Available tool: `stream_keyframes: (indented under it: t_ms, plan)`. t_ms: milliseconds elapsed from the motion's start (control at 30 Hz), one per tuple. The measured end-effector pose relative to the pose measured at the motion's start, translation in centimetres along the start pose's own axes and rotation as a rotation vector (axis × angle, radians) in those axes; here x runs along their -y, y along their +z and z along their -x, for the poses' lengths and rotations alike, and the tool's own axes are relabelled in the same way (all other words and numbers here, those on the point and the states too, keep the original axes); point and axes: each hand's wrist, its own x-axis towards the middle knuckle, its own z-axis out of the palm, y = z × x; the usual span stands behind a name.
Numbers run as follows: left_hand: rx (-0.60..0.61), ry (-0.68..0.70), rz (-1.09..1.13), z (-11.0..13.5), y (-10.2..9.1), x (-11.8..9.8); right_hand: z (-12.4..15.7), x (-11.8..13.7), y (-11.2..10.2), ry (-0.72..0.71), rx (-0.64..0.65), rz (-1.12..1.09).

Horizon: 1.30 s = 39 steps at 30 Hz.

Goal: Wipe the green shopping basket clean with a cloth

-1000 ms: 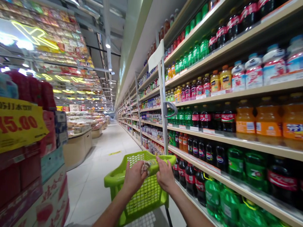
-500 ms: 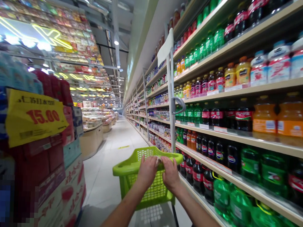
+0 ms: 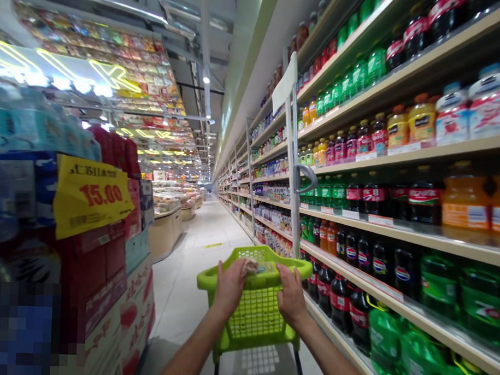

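Note:
In front of me stands a lime-green plastic shopping cart [image 3: 252,313] with a mesh basket and dark legs. My left hand [image 3: 230,288] is closed over the left part of its handle bar. A small crumpled whitish thing [image 3: 251,266] shows beside the left thumb; I cannot tell whether that hand pinches it too. My right hand [image 3: 290,297] grips the bar farther right, thumb on top. There is a gap between the two hands. Most of the basket's inside is hidden behind the handle and hands.
Shelves of drink bottles [image 3: 409,193] line the right side. A grey metal post [image 3: 294,156] with a curved handle stands against them. Stacked cartons [image 3: 135,309] with a yellow price sign [image 3: 91,197] are close on the left. The pale aisle floor [image 3: 203,218] runs ahead past display counters [image 3: 165,234].
My hands have moved apart along the handle, the left going left and the right going right. The crumpled thing between them shows more. The view has turned slightly left.

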Motion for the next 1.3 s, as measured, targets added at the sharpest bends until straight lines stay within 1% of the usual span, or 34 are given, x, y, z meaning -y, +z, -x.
stream_keyframes:
  t_ms: [67,100,133,167,233,300,333,367,400,433,500,600,633,667,700,733,767,867,933,967,1000,1033,1100,1133,1200,1233,1267,1300]
  plan:
    - [0.016,0.113,0.023,-0.6,1.0,-2.8,0.0,-0.3,-0.3,-0.02,0.001,0.005]
    - [0.019,0.16,0.014,-0.7,1.2,-3.4,0.0,-0.6,-0.5,-0.027,0.004,0.009]
    - [0.023,0.191,-0.004,-0.6,1.2,-3.4,0.0,-0.8,-0.7,-0.031,0.008,0.012]
    - [0.023,0.201,-0.028,-0.4,0.9,-2.8,0.0,-1.1,-0.9,-0.031,0.012,0.015]
    - [0.024,0.146,-0.078,0.2,-0.3,-0.3,0.1,-1.5,-1.1,-0.022,0.011,0.016]
    - [0.019,0.01,-0.124,0.6,-1.7,2.6,0.1,-1.5,-1.1,-0.007,0.003,0.013]
    - [0.022,-0.06,-0.143,0.6,-2.3,3.6,0.1,-1.4,-1.0,0.0,-0.001,0.011]
    - [0.034,-0.125,-0.154,0.5,-2.6,4.1,0.1,-1.3,-0.9,0.003,-0.005,0.009]
    - [0.056,-0.178,-0.152,0.3,-2.7,4.0,0.0,-1.1,-0.8,0.005,-0.009,0.008]
    - [0.082,-0.211,-0.139,0.0,-2.5,3.4,0.0,-0.9,-0.7,0.007,-0.014,0.009]
    - [0.122,-0.2,-0.105,-0.6,-1.6,0.8,-0.1,-0.5,-0.5,0.01,-0.02,0.013]
    - [0.125,-0.052,-0.094,-1.2,0.0,-3.6,-0.1,-0.3,-0.4,0.007,-0.013,0.018]
    - [0.125,-0.02,-0.095,-1.2,0.3,-4.5,-0.1,-0.3,-0.5,0.003,-0.009,0.018]
    - [0.127,-0.009,-0.09,-1.2,0.4,-4.8,0.0,-0.4,-0.5,0.001,-0.005,0.017]
    - [0.128,-0.016,-0.082,-1.1,0.4,-4.5,0.0,-0.5,-0.6,0.0,-0.001,0.015]
    - [0.121,-0.032,-0.077,-0.9,0.3,-3.8,0.0,-0.6,-0.6,-0.003,0.002,0.012]
    - [0.11,-0.056,-0.078,-0.7,0.0,-2.6,0.1,-0.7,-0.7,-0.008,0.006,0.008]
    - [0.081,-0.164,-0.129,-0.2,-1.3,2.1,0.1,-0.5,-0.7,-0.028,0.011,-0.006]
    - [0.049,-0.24,-0.172,-0.2,-1.9,4.4,0.0,0.0,-0.7,-0.031,0.009,-0.013]
    - [0.027,-0.265,-0.181,-0.4,-1.8,4.9,0.0,0.3,-0.7,-0.027,0.007,-0.016]
    - [0.001,-0.273,-0.176,-0.6,-1.5,4.8,0.0,0.6,-0.6,-0.024,0.004,-0.02]
    - [-0.023,-0.264,-0.159,-0.8,-0.9,4.2,-0.1,0.9,-0.5,-0.021,0.002,-0.022]
    - [-0.047,-0.175,-0.092,-1.2,0.8,1.7,-0.1,1.3,-0.4,-0.019,-0.005,-0.026]
    - [-0.048,-0.099,-0.05,-1.4,1.8,0.0,-0.1,1.3,-0.4,-0.022,-0.008,-0.028]
    - [-0.014,0.102,0.025,-1.7,3.4,-3.0,0.0,1.2,-0.4,-0.037,-0.009,-0.033]
    - [-0.008,0.168,0.046,-1.8,3.8,-4.0,0.0,1.0,-0.4,-0.045,-0.005,-0.036]
    - [0.001,0.211,0.056,-1.8,3.9,-4.5,0.1,0.8,-0.5,-0.051,0.001,-0.04]
    - [0.007,0.222,0.058,-1.7,3.6,-4.3,0.1,0.6,-0.6,-0.054,0.007,-0.044]
